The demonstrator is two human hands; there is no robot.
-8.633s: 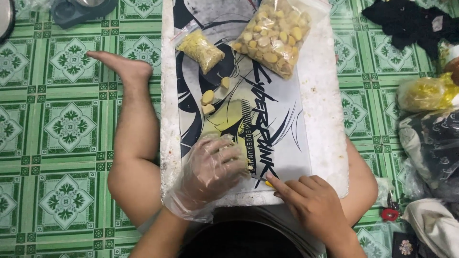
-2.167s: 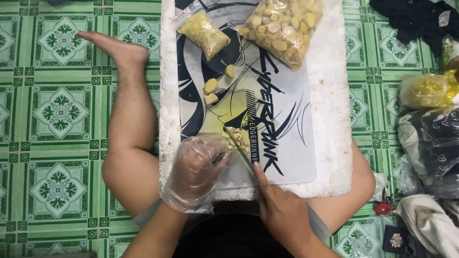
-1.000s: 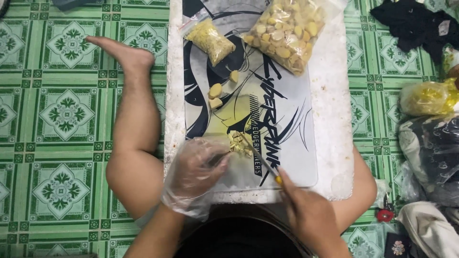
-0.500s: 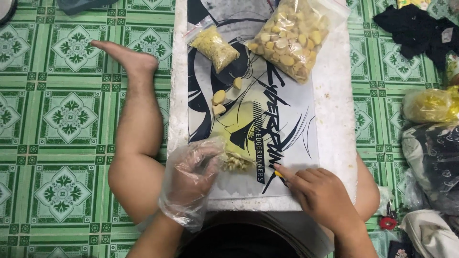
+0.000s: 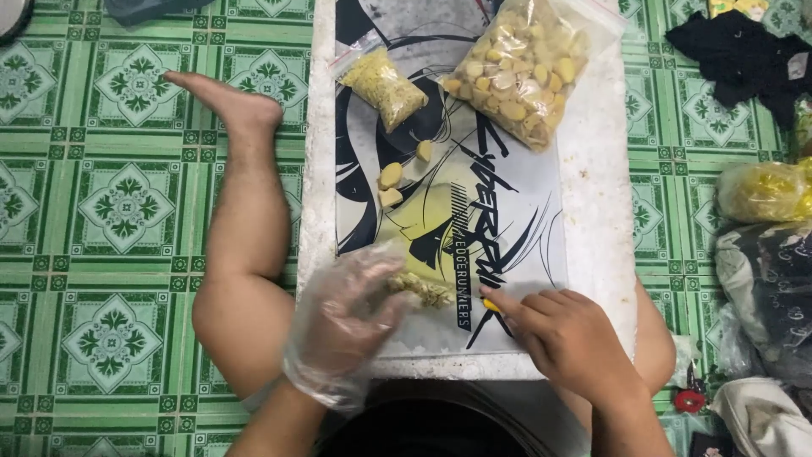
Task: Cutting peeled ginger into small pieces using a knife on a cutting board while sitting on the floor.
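Under everything, a green floor (image 5: 110, 211) with flower-pattern tiles. On the floor, a big white foam board (image 5: 605, 228), lying across the bare legs of someone sitting there, one leg (image 5: 245, 245) stretched out along the board's left edge. On top of the board, a printed mat (image 5: 499, 220) with black, white and yellow drawing, covering most of the middle. At the far right corner of the mat, a large clear bag (image 5: 524, 68) stuffed with pale yellow chunks, tipped at a slant. Near the far left corner, a small clear bag (image 5: 385, 85) with finely cut yellow bits. Off the board's right side, on the floor, black cloth (image 5: 736, 59), a yellow bag (image 5: 761, 190) and more bags of stuff. Near the board's close edge, the left hand (image 5: 342, 326) in a thin see-through glove, fingers bent down and pressing on a little pile of chopped yellow pieces (image 5: 419, 289) on the mat. Just to the right of that pile, the right hand (image 5: 567, 338), bare, fingers curled tight around a small tool with a yellow handle (image 5: 491, 305), mostly hidden, only a tiny bit peeking out by the fingertip. Further up the mat, between the small bag and the pile, three whole yellow chunks (image 5: 391, 182) lying loose, two close together and one a little apart.
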